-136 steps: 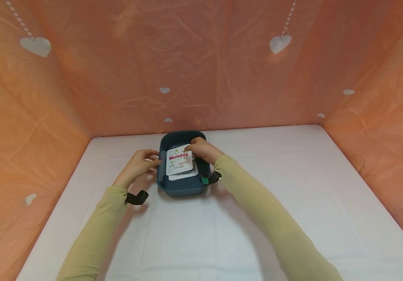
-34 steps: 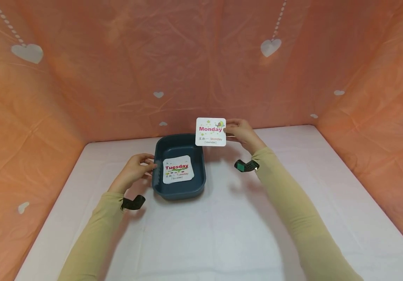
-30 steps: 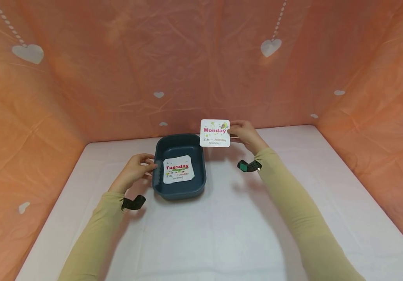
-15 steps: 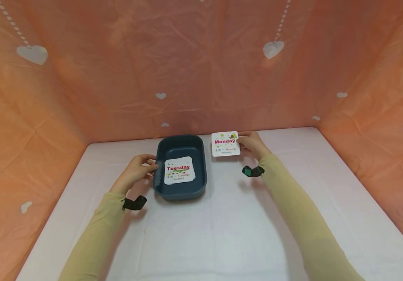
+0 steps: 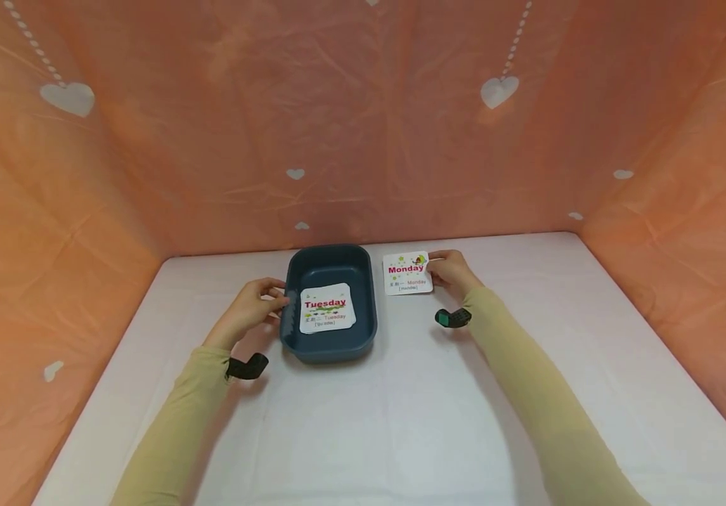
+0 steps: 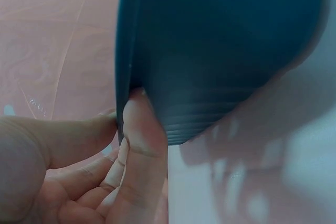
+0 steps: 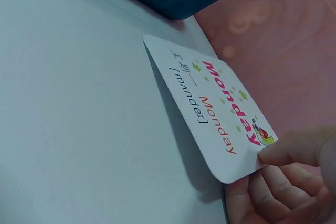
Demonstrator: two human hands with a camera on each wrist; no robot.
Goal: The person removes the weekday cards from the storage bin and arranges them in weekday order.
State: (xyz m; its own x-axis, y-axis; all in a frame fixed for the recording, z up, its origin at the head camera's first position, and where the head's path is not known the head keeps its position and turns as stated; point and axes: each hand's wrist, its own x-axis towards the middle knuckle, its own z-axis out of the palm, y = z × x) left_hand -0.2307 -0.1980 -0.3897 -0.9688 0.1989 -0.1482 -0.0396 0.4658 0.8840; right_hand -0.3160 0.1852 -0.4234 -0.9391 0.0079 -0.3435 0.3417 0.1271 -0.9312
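Note:
My right hand [image 5: 453, 272] pinches a white "Monday" flashcard [image 5: 405, 275] by its right edge, thumb on top and fingers beneath. In the right wrist view the flashcard [image 7: 210, 108] is low over the white table, casting a shadow along its near edge. A dark blue plastic basin [image 5: 331, 346] stands to the left of that card. My left hand [image 5: 250, 309] pinches the basin's left rim; in the left wrist view the thumb is on one side of the rim and a finger [image 6: 142, 135] on the other. Inside the basin lies a "Tuesday" flashcard [image 5: 326, 309] on top of another card.
The white-covered table [image 5: 350, 436] runs back to an orange curtain [image 5: 363, 126] with white hearts, which also closes off both sides. A black strap with a camera is on each wrist.
My right hand has lifted the Monday flashcard out of the basin, carried it to the right and lowered it towards the table. The Tuesday flashcard is now uncovered. My left hand stays at the rim.

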